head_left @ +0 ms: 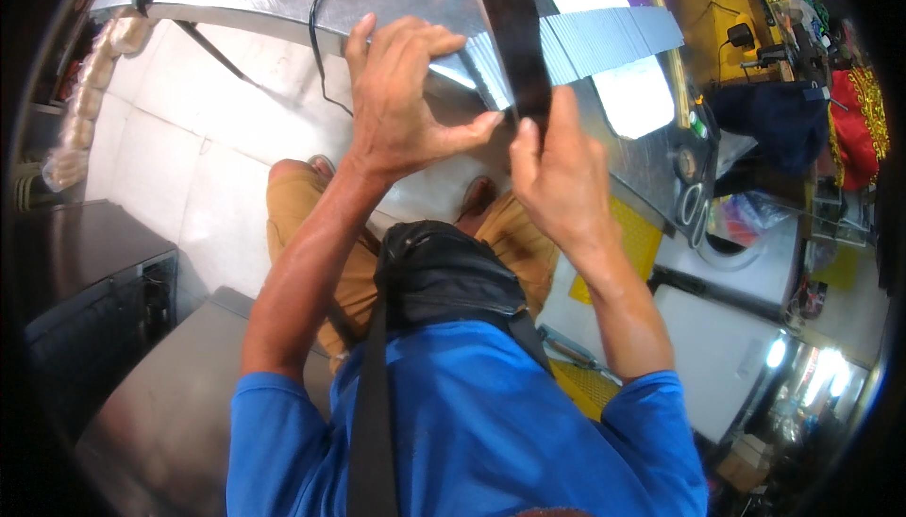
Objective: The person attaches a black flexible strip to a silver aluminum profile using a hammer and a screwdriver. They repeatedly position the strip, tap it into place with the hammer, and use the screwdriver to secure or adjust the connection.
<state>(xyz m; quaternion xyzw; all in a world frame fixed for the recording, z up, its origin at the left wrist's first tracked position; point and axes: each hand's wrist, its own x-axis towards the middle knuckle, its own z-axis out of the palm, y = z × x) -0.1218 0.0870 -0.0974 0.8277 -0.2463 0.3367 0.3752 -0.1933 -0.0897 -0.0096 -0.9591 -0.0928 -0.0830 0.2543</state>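
A silvery-blue ribbed strip (613,38) runs over the metal table toward the right. My left hand (401,92) grips its near left end, with the fingertips at one edge and the thumb at the other. A long, dark, flat strip (514,17) crosses over the ribbed one, its far end running out of view at the top. My right hand (566,177) is closed round the near end of this dark strip, the thumb lying along it. Its exact kind I cannot make out. Both hands are close together at the table's near edge.
A white sheet (642,102) lies under the ribbed strip. To the right are a yellow stick (678,83), scissors (696,210) and dark cloth (774,125). A black cable (314,36) hangs over the table edge. A grey cabinet (104,243) stands at the left.
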